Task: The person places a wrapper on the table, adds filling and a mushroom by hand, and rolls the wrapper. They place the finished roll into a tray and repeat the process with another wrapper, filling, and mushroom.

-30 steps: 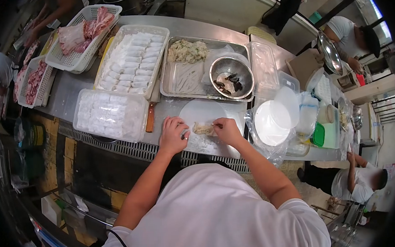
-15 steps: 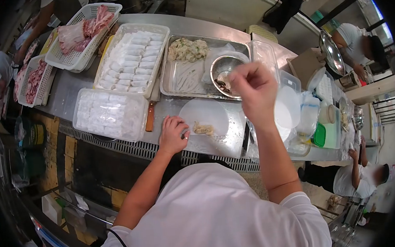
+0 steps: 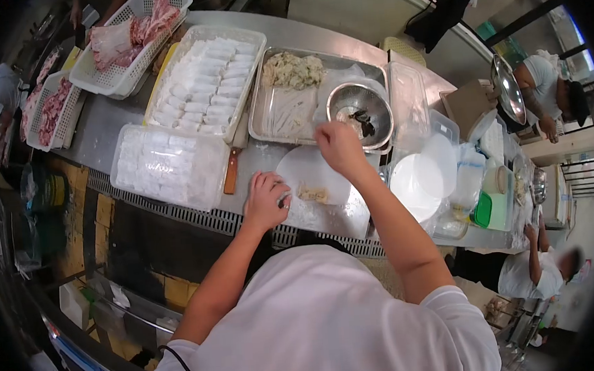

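Note:
On the steel table lies a round translucent wrapper (image 3: pixel 293 162) with a small strip of pale filling (image 3: pixel 313 194) near its front edge. My left hand (image 3: pixel 266 199) rests at the wrapper's left side, its fingers curled around a small, partly hidden thing. Over the wrapper's far right part is my right hand (image 3: pixel 340 145), fingers pinched together; anything between them is hidden. Just beyond it, a steel bowl (image 3: pixel 379 102) holds dark and pale pieces (image 3: pixel 363 123). The bowl sits in a metal tray (image 3: pixel 255 113) with a mound of pale, green-flecked filling (image 3: pixel 293 71).
Left of the tray stand a white container of white rolls (image 3: pixel 199 89), a lidded clear box (image 3: pixel 163 168) and a wooden-handled knife (image 3: pixel 231 172). Meat fills white baskets (image 3: pixel 117 87) farther left. White discs (image 3: pixel 413 188) and plastic tubs are on the right. Other people (image 3: pixel 530 270) work nearby.
My right hand has dropped left and toward me, from in front of the bowl to over the wrapper, uncovering the dark pieces. My left hand stays beside the wrapper. The view has shifted slightly.

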The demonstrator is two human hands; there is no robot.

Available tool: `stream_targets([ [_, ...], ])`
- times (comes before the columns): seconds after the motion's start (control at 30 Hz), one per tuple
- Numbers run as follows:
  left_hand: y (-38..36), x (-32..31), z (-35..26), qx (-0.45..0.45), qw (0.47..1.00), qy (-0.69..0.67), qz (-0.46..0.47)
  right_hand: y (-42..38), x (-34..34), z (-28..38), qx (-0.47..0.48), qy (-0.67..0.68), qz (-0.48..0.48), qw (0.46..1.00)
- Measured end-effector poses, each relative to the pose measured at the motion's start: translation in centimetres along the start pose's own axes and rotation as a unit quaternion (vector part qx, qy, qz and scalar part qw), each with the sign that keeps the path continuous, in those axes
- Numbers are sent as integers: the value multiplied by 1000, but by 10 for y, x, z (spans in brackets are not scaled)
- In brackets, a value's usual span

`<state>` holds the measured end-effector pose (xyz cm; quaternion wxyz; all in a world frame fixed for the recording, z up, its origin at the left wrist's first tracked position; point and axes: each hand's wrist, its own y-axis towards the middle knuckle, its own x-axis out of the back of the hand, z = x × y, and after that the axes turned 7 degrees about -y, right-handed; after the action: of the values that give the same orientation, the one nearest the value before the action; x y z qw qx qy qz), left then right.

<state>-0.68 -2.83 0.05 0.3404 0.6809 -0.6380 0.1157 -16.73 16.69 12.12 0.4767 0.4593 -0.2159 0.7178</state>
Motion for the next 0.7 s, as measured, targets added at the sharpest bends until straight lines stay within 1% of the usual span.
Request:
stream_targets([
  [0.03,2,2,-1,0,1000,2,8,-7,9,-5,-28,-7,52,998],
  [0.1,0,2,-3,0,1000,1,16,-42,-4,-29,-2,-53,179,982],
  [0.17,-1,0,-2,-5,1000,0,8,-80,-24,-38,1,-70,216,974],
  [0.27,0,0,-3,-7,1000,-3,6,-100,-47,-39,10,-43,151,988],
  [0.3,1,0,-3,-6,1000,1,6,-99,-47,-38,19,-31,145,989],
  [0.4,2,1,-6,-9,1000,10,8,-101,-40,-36,13,-2,150,989],
  [0.5,1,2,-6,-10,1000,12,6,-113,-21,-23,46,-35,115,992],
  [0.6,1,2,-6,-8,1000,12,6,-111,-31,-44,62,-55,204,976],
  [0.7,1,2,-6,-6,1000,15,8,-108,-28,-48,17,-29,250,968],
])
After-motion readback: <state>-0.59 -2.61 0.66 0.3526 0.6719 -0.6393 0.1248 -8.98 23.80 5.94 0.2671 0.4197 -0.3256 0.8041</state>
